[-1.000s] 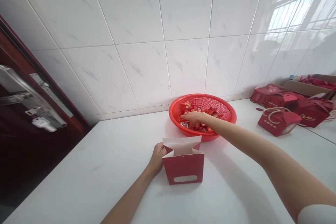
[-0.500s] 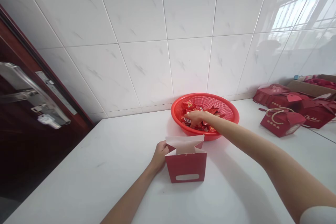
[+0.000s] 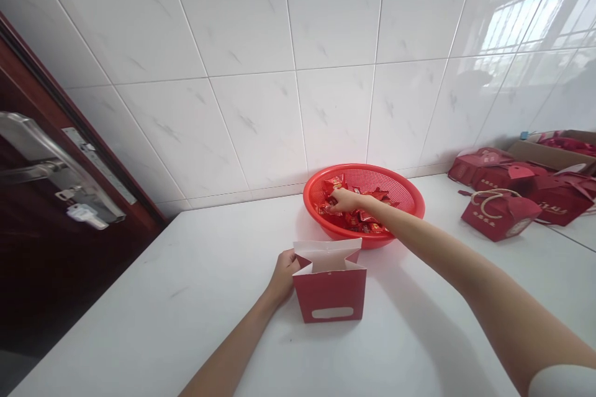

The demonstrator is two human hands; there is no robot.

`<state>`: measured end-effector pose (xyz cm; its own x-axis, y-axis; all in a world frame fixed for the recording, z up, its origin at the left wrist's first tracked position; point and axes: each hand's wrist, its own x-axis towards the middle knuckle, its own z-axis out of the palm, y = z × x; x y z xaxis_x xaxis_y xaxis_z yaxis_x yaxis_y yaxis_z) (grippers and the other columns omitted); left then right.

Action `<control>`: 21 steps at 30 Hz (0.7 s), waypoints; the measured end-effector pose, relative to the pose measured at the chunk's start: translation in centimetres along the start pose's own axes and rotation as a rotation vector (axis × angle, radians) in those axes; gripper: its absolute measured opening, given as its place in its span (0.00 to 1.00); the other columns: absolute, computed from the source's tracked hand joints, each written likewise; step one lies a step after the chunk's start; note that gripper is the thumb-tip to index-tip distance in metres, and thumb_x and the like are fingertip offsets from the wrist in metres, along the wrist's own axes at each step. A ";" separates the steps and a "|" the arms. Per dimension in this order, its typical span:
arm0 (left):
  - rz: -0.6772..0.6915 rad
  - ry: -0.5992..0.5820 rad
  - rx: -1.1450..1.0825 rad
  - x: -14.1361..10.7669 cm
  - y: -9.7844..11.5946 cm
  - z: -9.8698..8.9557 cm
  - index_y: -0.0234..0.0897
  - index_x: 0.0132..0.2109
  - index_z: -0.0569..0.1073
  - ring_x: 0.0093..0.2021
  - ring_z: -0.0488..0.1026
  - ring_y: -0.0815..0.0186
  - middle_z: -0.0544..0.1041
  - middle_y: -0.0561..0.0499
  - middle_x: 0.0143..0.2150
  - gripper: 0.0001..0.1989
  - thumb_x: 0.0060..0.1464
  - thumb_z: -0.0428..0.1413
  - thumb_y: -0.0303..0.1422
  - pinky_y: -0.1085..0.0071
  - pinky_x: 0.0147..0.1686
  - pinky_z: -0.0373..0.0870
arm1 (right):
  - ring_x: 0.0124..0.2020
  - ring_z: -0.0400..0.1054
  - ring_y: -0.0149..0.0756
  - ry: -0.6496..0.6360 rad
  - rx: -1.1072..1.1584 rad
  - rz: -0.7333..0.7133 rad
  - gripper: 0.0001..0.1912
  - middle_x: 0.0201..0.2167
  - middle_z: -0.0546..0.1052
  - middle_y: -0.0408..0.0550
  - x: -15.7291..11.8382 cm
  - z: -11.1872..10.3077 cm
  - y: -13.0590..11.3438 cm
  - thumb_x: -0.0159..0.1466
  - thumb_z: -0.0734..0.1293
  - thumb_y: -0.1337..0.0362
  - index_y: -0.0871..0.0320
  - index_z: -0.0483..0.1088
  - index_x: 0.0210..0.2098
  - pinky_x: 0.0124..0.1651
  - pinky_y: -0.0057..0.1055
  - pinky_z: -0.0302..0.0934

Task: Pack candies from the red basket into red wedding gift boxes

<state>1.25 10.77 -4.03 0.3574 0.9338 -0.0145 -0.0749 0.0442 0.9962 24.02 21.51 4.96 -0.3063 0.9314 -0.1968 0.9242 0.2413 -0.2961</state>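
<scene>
A red paper gift box stands upright on the white table, its top flaps apart and a pale oval on its front. My left hand is closed on the box's left edge, with some fingertips hidden behind it. Beyond the box sits a red plastic colander holding several small shiny red packets. My right hand reaches inside the colander, fingers curled against a red packet at its left side. The fingertips are partly hidden among the wrappers.
Several closed red gift boxes with cord handles stand at the right, before an open cardboard box. The tiled wall rises behind the table. At the left is a dark door with a metal handle and hanging keys.
My right hand has shifted slightly up and back within the colander, off the packets at its near left. My left hand and the gift box have stayed in place.
</scene>
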 end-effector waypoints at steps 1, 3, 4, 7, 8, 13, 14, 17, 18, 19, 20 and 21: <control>-0.003 -0.001 -0.001 0.0 0.0 0.0 0.34 0.25 0.75 0.27 0.72 0.63 0.78 0.50 0.26 0.07 0.45 0.62 0.33 0.70 0.27 0.67 | 0.36 0.70 0.36 0.028 0.045 0.004 0.10 0.39 0.75 0.51 -0.1 -0.3 0.3 0.65 0.68 0.58 0.60 0.69 0.38 0.37 0.31 0.65; -0.006 -0.002 -0.007 0.0 -0.1 0.0 0.34 0.26 0.75 0.27 0.72 0.64 0.78 0.50 0.26 0.07 0.45 0.61 0.33 0.71 0.27 0.66 | 0.37 0.70 0.37 0.071 0.129 0.003 0.09 0.40 0.75 0.52 -0.2 -0.7 0.9 0.64 0.68 0.59 0.59 0.68 0.38 0.35 0.30 0.65; -0.007 -0.002 -0.010 0.1 -0.1 0.0 0.34 0.26 0.76 0.27 0.72 0.64 0.78 0.50 0.26 0.06 0.45 0.61 0.33 0.71 0.27 0.66 | 0.37 0.70 0.37 0.081 0.166 -0.002 0.09 0.40 0.76 0.52 -0.2 -0.8 1.2 0.64 0.68 0.59 0.59 0.68 0.38 0.35 0.30 0.65; -0.009 0.000 -0.019 0.0 0.0 0.1 0.34 0.28 0.78 0.27 0.72 0.63 0.79 0.50 0.27 0.06 0.45 0.62 0.33 0.70 0.27 0.67 | 0.34 0.71 0.36 0.092 0.237 -0.018 0.10 0.36 0.76 0.48 -0.3 -0.9 1.8 0.63 0.67 0.58 0.58 0.68 0.38 0.34 0.29 0.64; -0.010 -0.001 -0.021 0.0 0.0 0.1 0.34 0.28 0.78 0.27 0.73 0.63 0.79 0.50 0.27 0.06 0.45 0.62 0.33 0.70 0.27 0.67 | 0.33 0.70 0.36 0.099 0.246 -0.018 0.10 0.34 0.75 0.47 -0.2 -0.8 2.0 0.64 0.66 0.57 0.58 0.68 0.37 0.34 0.29 0.64; -0.015 -0.009 -0.024 -0.1 0.2 0.2 0.34 0.29 0.79 0.29 0.74 0.61 0.80 0.48 0.28 0.07 0.44 0.63 0.33 0.69 0.28 0.69 | 0.33 0.69 0.39 0.160 0.202 0.034 0.10 0.29 0.73 0.47 0.5 -0.6 2.5 0.64 0.66 0.58 0.57 0.68 0.31 0.36 0.32 0.62; -0.015 -0.010 -0.024 -0.1 0.2 0.2 0.34 0.30 0.80 0.29 0.74 0.61 0.81 0.48 0.28 0.07 0.43 0.63 0.34 0.69 0.29 0.69 | 0.33 0.69 0.40 0.165 0.184 0.049 0.09 0.29 0.73 0.47 0.6 -0.5 2.5 0.64 0.66 0.59 0.57 0.68 0.30 0.36 0.33 0.62; -0.015 -0.018 -0.024 -0.1 0.2 0.1 0.34 0.32 0.81 0.30 0.75 0.60 0.81 0.48 0.29 0.08 0.43 0.64 0.34 0.68 0.30 0.70 | 0.35 0.70 0.43 0.164 0.147 0.077 0.11 0.32 0.74 0.50 0.8 -0.4 2.6 0.66 0.64 0.56 0.57 0.69 0.32 0.38 0.34 0.63; -0.014 -0.022 -0.022 -0.1 0.2 0.1 0.34 0.32 0.81 0.30 0.75 0.60 0.81 0.48 0.29 0.09 0.43 0.64 0.34 0.68 0.30 0.70 | 0.36 0.71 0.44 0.163 0.142 0.080 0.13 0.34 0.75 0.51 0.7 -0.4 2.5 0.68 0.62 0.54 0.57 0.69 0.34 0.39 0.35 0.63; -0.012 -0.025 -0.019 -0.1 0.1 0.1 0.34 0.32 0.81 0.30 0.75 0.60 0.81 0.48 0.30 0.08 0.44 0.64 0.34 0.68 0.30 0.69 | 0.38 0.71 0.45 0.162 0.139 0.080 0.16 0.36 0.76 0.53 0.7 -0.3 2.4 0.69 0.61 0.51 0.57 0.70 0.37 0.40 0.36 0.64; -0.011 -0.026 -0.015 -0.1 0.1 0.1 0.34 0.32 0.80 0.30 0.75 0.60 0.81 0.48 0.29 0.08 0.44 0.64 0.34 0.68 0.29 0.69 | 0.40 0.72 0.46 0.160 0.136 0.080 0.19 0.39 0.76 0.54 0.5 -0.3 2.3 0.69 0.59 0.48 0.57 0.70 0.39 0.41 0.37 0.64; -0.010 -0.026 -0.011 -0.1 0.1 0.0 0.34 0.31 0.80 0.29 0.74 0.60 0.81 0.48 0.29 0.08 0.44 0.64 0.34 0.68 0.29 0.69 | 0.42 0.72 0.48 0.157 0.135 0.081 0.22 0.42 0.77 0.56 0.4 -0.3 2.2 0.70 0.58 0.45 0.57 0.70 0.42 0.43 0.38 0.65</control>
<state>1.25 10.65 -3.93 0.3826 0.9237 -0.0223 -0.0816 0.0578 0.9950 25.99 22.51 4.49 -0.1835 0.9797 -0.0803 0.9021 0.1354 -0.4098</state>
